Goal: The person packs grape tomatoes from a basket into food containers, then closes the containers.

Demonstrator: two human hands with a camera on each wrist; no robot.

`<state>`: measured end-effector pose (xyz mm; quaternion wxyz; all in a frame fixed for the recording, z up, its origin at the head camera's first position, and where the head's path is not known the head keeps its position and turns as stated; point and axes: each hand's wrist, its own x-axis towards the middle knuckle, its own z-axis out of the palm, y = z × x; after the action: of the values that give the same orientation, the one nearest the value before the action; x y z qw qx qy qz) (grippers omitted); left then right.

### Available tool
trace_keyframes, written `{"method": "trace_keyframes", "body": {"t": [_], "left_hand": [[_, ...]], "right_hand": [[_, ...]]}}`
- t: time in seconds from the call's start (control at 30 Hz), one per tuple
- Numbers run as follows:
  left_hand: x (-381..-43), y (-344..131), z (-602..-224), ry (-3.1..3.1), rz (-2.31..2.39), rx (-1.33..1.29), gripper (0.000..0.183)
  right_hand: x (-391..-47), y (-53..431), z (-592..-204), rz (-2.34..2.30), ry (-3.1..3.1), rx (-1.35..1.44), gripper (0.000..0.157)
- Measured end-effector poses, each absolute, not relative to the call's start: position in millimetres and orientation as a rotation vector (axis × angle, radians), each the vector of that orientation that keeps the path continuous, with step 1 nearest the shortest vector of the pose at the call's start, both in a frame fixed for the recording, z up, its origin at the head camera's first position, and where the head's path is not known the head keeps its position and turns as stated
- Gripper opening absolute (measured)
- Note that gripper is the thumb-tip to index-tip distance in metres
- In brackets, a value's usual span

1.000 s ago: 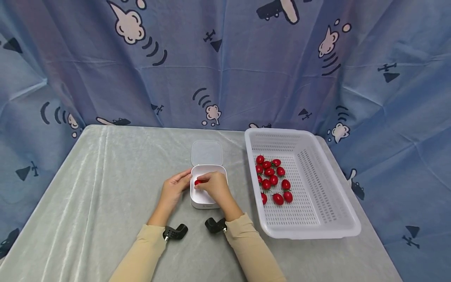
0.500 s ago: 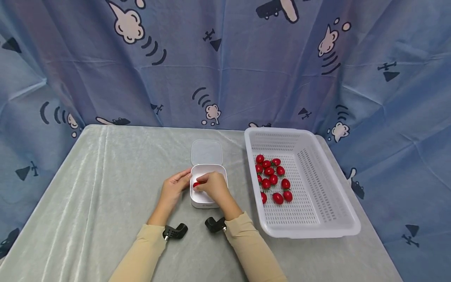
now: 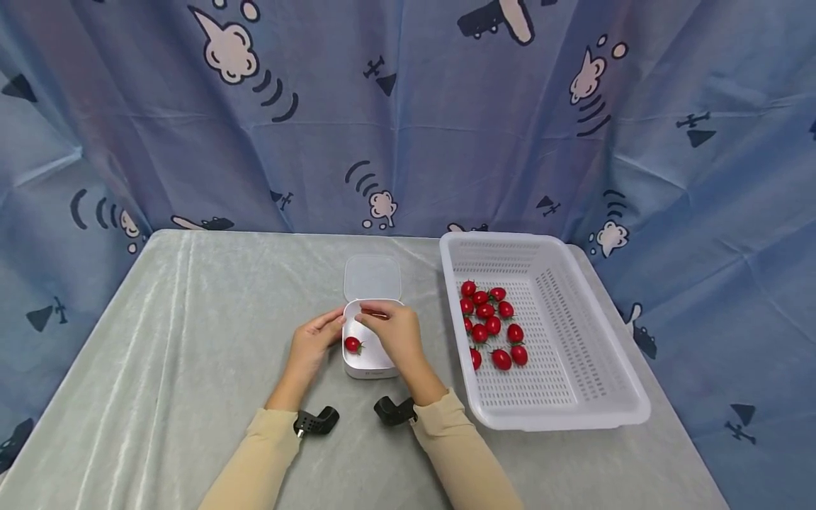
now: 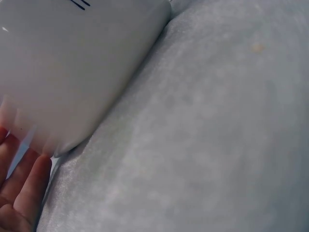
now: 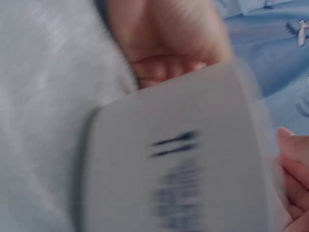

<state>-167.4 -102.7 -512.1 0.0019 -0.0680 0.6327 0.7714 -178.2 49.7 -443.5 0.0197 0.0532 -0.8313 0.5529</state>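
In the head view, a small white lunch box [image 3: 376, 354] stands on the table with its clear lid [image 3: 372, 278] folded back behind it. One red cherry tomato [image 3: 353, 345] with a green stem lies inside, near the left wall. My left hand [image 3: 314, 343] rests its fingers against the box's left side; the left wrist view shows straight fingertips [image 4: 38, 176] at the white wall. Over the box's right part hovers my right hand [image 3: 400, 336], thumb and fingers extended and apart with nothing between them. The right wrist view shows the box's printed front [image 5: 178, 159], blurred.
A white perforated basket [image 3: 554, 418] stands right of the box, with several cherry tomatoes [image 3: 493, 325] gathered in its left half. A grey velvety cloth [image 3: 210, 340] covers the table. Behind it hangs a blue patterned curtain [image 3: 331, 92].
My right hand has let go of the cherry tomato, which lies in the box, and has drawn back to the right. The left hand stays at the box's side.
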Motion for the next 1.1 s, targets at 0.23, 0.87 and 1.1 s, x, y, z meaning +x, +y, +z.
{"method": "trace_keyframes", "body": {"t": [0.23,0.87,1.1], "left_hand": [[-166,-103,-510,1.955,2.452,-0.23,0.04],[-167,-103,-513,1.957,2.452,-0.229,0.036],[-168,-102,-513,1.962,2.451,-0.205,0.039]], "right_hand": [[-168,55,-398,1.888,-2.45,0.244,0.026],[-187,130,-328,1.855,-2.297,0.171,0.032],[-211,175,-342,1.789,-2.329,-0.008,0.035]]}}
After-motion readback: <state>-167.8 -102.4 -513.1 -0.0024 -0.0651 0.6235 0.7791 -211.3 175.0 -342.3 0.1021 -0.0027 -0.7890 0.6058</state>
